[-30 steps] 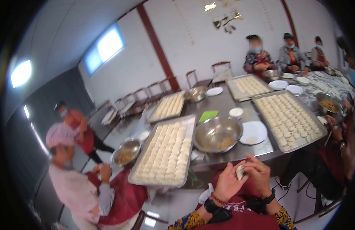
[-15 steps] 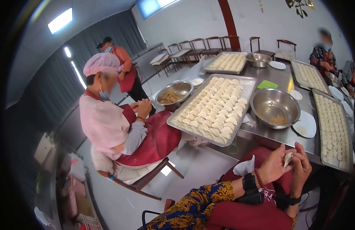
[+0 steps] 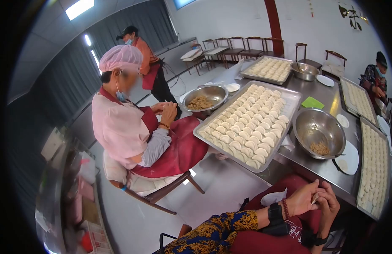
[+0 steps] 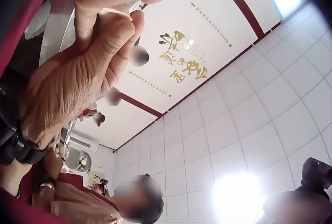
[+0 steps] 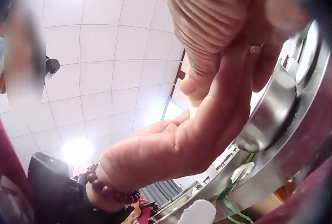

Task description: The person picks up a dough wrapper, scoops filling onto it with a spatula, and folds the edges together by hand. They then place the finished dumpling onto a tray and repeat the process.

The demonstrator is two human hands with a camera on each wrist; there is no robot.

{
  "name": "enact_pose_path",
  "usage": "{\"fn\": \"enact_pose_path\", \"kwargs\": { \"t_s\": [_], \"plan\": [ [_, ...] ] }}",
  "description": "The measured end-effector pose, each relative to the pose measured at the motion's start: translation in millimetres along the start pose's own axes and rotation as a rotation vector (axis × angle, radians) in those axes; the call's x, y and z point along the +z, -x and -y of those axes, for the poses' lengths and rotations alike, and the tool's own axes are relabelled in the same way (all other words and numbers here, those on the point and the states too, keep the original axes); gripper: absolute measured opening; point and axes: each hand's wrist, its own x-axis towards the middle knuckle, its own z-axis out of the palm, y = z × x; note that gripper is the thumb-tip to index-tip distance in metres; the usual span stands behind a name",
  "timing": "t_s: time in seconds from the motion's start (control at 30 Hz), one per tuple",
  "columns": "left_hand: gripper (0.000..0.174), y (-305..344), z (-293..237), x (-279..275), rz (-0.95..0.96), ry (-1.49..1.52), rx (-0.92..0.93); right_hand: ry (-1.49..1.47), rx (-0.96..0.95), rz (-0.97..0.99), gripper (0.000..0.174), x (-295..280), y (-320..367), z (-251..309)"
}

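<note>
Left hand (image 3: pixel 301 200) and right hand (image 3: pixel 330 204) meet over the red apron (image 3: pixel 263 237). Fingers of both curled in, gap nearly nil, pinching a small dough piece (image 3: pixel 315 198) between them. Only a pale edge of it shows in the head view; in both wrist views the fingers mask most of it, so its shape and any filling cannot be read. Fingertip contact partly hidden.

Tabletop (image 3: pixel 320 95) beyond the hands: metal bowl (image 3: pixel 308 126) with some filling (image 3: pixel 319 148); white plate (image 3: pixel 351 157) just beside, partly covered by the bowl. Left of the bowl, a tray (image 3: pixel 292 101) of folded dumplings (image 3: pixel 246 122). Far-right tray's outer edge fades into lens shadow.
</note>
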Motion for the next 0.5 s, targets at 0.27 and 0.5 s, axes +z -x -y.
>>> {"fn": "enact_pose_path", "kwargs": {
  "t_s": [0.27,0.5],
  "plan": [
    [0.049,-8.9,-12.1,-26.5,-0.115,0.069,-0.031,-0.042,0.027,0.146,0.009,3.3,-21.1,-23.7],
    [0.045,-9.6,-15.0,-31.9,-0.173,0.098,-0.03,0.277,0.044,0.273,0.016,15.2,-29.2,1.0]
  ]
}}
